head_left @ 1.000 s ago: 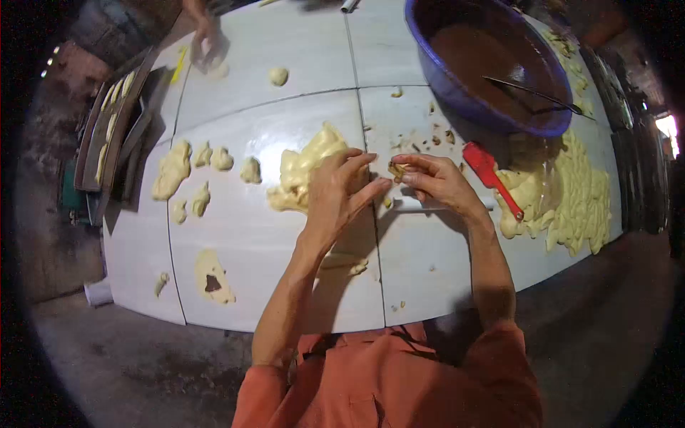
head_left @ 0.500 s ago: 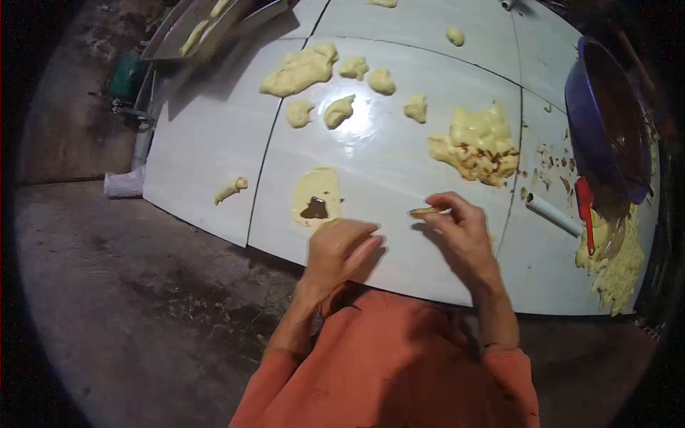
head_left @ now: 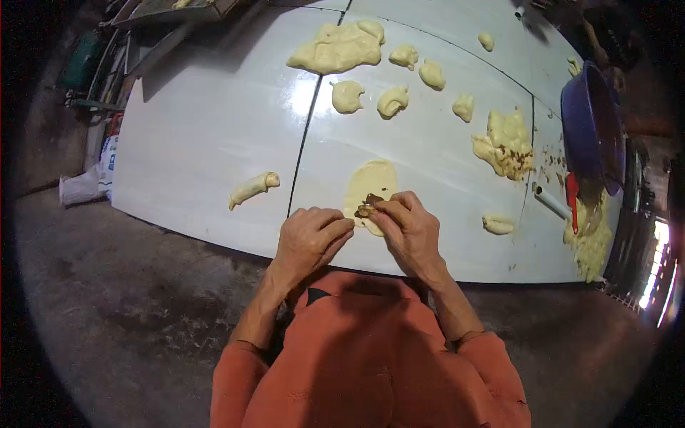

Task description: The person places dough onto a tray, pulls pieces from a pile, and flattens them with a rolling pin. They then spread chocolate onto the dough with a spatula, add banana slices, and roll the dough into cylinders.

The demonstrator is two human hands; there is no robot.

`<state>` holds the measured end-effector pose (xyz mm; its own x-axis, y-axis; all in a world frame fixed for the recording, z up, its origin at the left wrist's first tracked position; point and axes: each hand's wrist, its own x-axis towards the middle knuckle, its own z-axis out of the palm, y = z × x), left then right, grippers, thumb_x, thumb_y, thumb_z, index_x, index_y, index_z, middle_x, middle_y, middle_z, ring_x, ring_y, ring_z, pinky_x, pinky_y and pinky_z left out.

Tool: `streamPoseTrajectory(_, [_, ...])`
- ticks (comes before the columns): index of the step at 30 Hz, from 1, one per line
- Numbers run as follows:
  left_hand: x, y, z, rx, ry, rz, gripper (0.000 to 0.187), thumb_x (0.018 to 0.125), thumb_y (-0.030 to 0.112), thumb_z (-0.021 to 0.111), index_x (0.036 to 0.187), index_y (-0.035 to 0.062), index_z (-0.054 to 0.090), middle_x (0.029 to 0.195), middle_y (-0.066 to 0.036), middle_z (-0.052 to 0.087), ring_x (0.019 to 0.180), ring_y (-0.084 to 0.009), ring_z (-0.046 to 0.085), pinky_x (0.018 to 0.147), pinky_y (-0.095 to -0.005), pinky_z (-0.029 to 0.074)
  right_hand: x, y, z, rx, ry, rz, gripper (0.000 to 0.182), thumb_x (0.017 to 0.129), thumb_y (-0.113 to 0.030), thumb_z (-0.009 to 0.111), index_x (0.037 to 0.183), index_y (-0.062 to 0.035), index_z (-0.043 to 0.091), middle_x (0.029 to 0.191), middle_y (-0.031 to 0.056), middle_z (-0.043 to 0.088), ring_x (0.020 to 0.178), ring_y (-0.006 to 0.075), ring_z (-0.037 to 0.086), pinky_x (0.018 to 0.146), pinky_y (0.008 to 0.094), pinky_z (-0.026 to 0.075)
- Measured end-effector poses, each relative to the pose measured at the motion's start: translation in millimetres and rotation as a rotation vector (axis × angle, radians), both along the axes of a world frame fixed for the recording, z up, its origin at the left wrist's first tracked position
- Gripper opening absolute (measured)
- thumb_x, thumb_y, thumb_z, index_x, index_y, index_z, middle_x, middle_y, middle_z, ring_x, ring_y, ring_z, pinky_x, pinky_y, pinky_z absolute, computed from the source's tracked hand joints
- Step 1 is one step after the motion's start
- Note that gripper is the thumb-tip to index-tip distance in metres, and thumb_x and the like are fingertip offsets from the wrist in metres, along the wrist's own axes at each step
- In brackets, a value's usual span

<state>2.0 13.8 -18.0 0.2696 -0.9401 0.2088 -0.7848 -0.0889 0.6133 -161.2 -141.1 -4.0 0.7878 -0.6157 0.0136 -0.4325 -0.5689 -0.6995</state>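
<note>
A flattened oval of pale yellow dough [head_left: 378, 175] lies on the white table in front of me, with a dark brown chocolate-like spread [head_left: 374, 200] on its lower half. My right hand [head_left: 412, 230] pinches a small, glossy brownish-yellow piece [head_left: 365, 211] between thumb and fingers, right over the spread. At the dough's lower left edge is my left hand [head_left: 314, 237], its fingers curled and the thumb and fingertips pressed together on the dough's rim. To the left rests a rolled piece of dough [head_left: 253, 190] with a brownish end. Another dough roll [head_left: 498, 224] sits to the right.
Several dough lumps [head_left: 392, 102] and a big dough mass [head_left: 342, 48] lie farther back. A brown-smeared dough piece [head_left: 505, 139] is at right, near a purple basin [head_left: 581, 132], a red spatula [head_left: 572, 203] and a white tube [head_left: 552, 202]. A metal tray [head_left: 171, 16] stands back left.
My right hand has moved left with the small piece, onto the spread. The left hand's fingers have closed at the dough's edge. The view has shifted, exposing the right-hand dough roll.
</note>
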Motion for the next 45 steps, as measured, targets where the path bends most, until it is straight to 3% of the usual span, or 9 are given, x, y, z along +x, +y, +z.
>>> streamPoseTrajectory(6, [12, -10, -6, -0.089, 0.012, -0.139, 0.019, 0.082, 0.020, 0.084, 0.099, 0.0167, 0.076, 0.093, 0.000, 0.071, 0.079, -0.0201, 0.068, 0.065, -0.0368, 0.050, -32, -13, 11, -0.094, 0.028, 0.162, 0.030, 0.085, -0.026, 0.083, 0.110, -0.0100, 0.075, 0.100, 0.0105, 0.069, 0.079, 0.0255, 0.071, 0.066, 0.0355, 0.057])
streamPoseTrajectory(14, [17, -23, -14, -0.109, -0.073, -0.282, 0.025, 0.079, 0.019, 0.086, 0.101, 0.0149, 0.074, 0.105, -0.002, 0.068, 0.090, -0.0211, 0.066, 0.069, -0.0374, 0.049, -38, -11, -15, -0.265, -0.028, 0.285, 0.019, 0.093, -0.020, 0.074, 0.109, -0.0113, 0.069, 0.100, 0.0043, 0.067, 0.076, 0.0223, 0.069, 0.062, 0.0358, 0.056])
streamPoseTrajectory(18, [14, -26, -12, -0.123, -0.106, -0.277, 0.023, 0.083, 0.013, 0.082, 0.100, 0.0057, 0.069, 0.112, -0.009, 0.068, 0.097, -0.0282, 0.068, 0.079, -0.0410, 0.054, -38, -15, -7, 0.001, -0.144, 0.231, 0.018, 0.095, -0.015, 0.071, 0.111, -0.0081, 0.067, 0.100, 0.0092, 0.071, 0.079, 0.0282, 0.071, 0.064, 0.0375, 0.056])
streamPoseTrajectory(21, [17, -27, 3, -0.081, 0.148, -0.096, 0.010, 0.089, 0.008, 0.072, 0.098, 0.0035, 0.068, 0.112, -0.014, 0.068, 0.104, -0.0321, 0.065, 0.086, -0.0423, 0.052, -32, -19, 1, 0.082, -0.144, 0.169, 0.017, 0.096, -0.012, 0.069, 0.112, -0.0058, 0.067, 0.097, 0.0128, 0.072, 0.078, 0.0292, 0.072, 0.066, 0.0375, 0.057])
streamPoseTrajectory(26, [23, -34, -3, -0.142, 0.186, 0.106, 0.008, 0.092, 0.008, 0.070, 0.099, 0.0032, 0.068, 0.111, -0.013, 0.067, 0.100, -0.0332, 0.064, 0.084, -0.0430, 0.052, -14, -29, 0, 0.155, -0.169, 0.083, 0.013, 0.097, -0.010, 0.068, 0.109, -0.0032, 0.068, 0.094, 0.0137, 0.071, 0.076, 0.0266, 0.073, 0.065, 0.0352, 0.057])
streamPoseTrajectory(30, [22, -45, 5, 0.007, 0.017, 0.201, 0.010, 0.093, 0.007, 0.067, 0.102, 0.0036, 0.069, 0.111, -0.010, 0.067, 0.101, -0.0314, 0.064, 0.085, -0.0425, 0.050, -7, -37, -7, -0.045, 0.012, 0.077, 0.015, 0.094, -0.007, 0.063, 0.108, -0.0039, 0.068, 0.103, 0.0108, 0.070, 0.081, 0.0271, 0.072, 0.067, 0.0375, 0.058])
streamPoseTrajectory(36, [30, -43, 14, 0.033, 0.030, -0.116, 0.031, 0.090, 0.014, 0.069, 0.121, 0.0118, 0.068, 0.124, -0.012, 0.064, 0.115, -0.0333, 0.061, 0.096, -0.0463, 0.046, -9, -32, 5, -0.133, -0.020, 0.165, 0.027, 0.092, -0.014, 0.068, 0.118, -0.0075, 0.069, 0.108, 0.0104, 0.066, 0.082, 0.0285, 0.070, 0.069, 0.0384, 0.058])
streamPoseTrajectory(39, [32, -50, 18, 0.075, -0.011, -0.185, 0.027, 0.090, 0.023, 0.073, 0.115, 0.0138, 0.073, 0.132, -0.009, 0.060, 0.123, -0.0309, 0.055, 0.098, -0.0467, 0.042, -9, -33, -4, -0.230, 0.011, 0.287, 0.032, 0.090, -0.028, 0.077, 0.118, -0.0139, 0.071, 0.105, 0.0077, 0.065, 0.084, 0.0235, 0.069, 0.068, 0.0358, 0.057])
streamPoseTrajectory(45, [27, -55, 14, 0.105, 0.022, -0.137, 0.018, 0.088, 0.023, 0.076, 0.095, 0.0065, 0.073, 0.136, -0.012, 0.060, 0.127, -0.0343, 0.052, 0.104, -0.0494, 0.041, -3, -38, -2, -0.063, -0.008, 0.222, 0.017, 0.095, -0.023, 0.071, 0.107, -0.0107, 0.071, 0.098, 0.0062, 0.065, 0.079, 0.0267, 0.068, 0.065, 0.0386, 0.056])
